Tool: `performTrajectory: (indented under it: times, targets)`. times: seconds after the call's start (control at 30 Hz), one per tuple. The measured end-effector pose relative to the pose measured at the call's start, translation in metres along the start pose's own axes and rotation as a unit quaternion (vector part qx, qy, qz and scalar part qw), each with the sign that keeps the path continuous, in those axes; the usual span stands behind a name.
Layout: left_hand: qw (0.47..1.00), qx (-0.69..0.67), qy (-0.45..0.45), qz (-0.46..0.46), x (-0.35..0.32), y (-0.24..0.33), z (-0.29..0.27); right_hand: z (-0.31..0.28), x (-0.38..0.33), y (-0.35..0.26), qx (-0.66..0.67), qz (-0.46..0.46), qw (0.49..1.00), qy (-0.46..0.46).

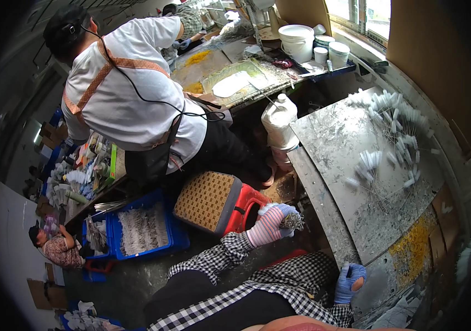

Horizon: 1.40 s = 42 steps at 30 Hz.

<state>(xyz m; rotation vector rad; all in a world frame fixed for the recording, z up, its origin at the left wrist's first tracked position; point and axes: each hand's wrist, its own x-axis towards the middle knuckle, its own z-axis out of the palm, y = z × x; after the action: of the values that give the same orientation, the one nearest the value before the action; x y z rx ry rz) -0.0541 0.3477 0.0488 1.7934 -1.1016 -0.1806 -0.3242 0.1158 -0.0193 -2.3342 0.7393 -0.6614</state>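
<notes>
My left hand (pixel 268 227), in a pink-and-white striped glove with blue fingers, is closed round a bundle of wire stems (pixel 293 221). The silvery wire ends stick out to the right of the fist, and a bit of white shows on its other side. My right hand (pixel 350 283), in a blue glove with skin showing at one spot, rests at the near edge of the grey worktable (pixel 329 160). Its fingers are curled in; anything in them is hidden. Farther along the tabletop lie loose groups of white-tipped wire stems (pixel 371 165).
Yellow bits (pixel 412 248) cover part of the table's near right. A red stool (pixel 246 207) with a woven-pattern seat stands left of the table, beside blue crates (pixel 177 234). A white jug (pixel 279 118) stands behind. A co-worker in a white shirt (pixel 136 94) works at another bench.
</notes>
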Motion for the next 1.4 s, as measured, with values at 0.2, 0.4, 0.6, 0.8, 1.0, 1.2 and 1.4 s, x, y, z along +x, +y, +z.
performTrajectory:
  times: [0.2,0.4,0.6,0.8,1.0,1.2,1.4]
  targets:
    - [0.999,0.015,0.038,0.009,-0.010,-0.001,0.002,0.003,0.002,-0.006,0.023,-0.004,0.999,0.030]
    - [0.997,0.041,0.056,0.036,-0.013,0.015,0.002,-0.001,0.002,-0.007,0.025,-0.008,1.000,0.014]
    - [0.995,-0.042,0.067,0.063,-0.012,0.043,0.011,0.000,0.001,-0.003,0.035,-0.027,0.999,0.009]
    - [0.994,-0.030,0.065,0.080,-0.024,0.062,0.020,0.000,0.002,-0.002,-0.005,-0.064,0.998,0.012]
    - [0.989,0.068,0.081,0.108,-0.043,0.083,0.026,0.005,0.001,0.005,0.010,-0.078,0.997,0.026]
    - [0.987,0.076,0.100,0.099,-0.060,0.099,0.019,0.005,-0.002,0.006,0.012,-0.089,0.995,0.043]
    - [0.986,0.089,0.114,0.079,-0.070,0.111,0.016,0.001,-0.004,0.004,0.015,-0.095,0.994,0.051]
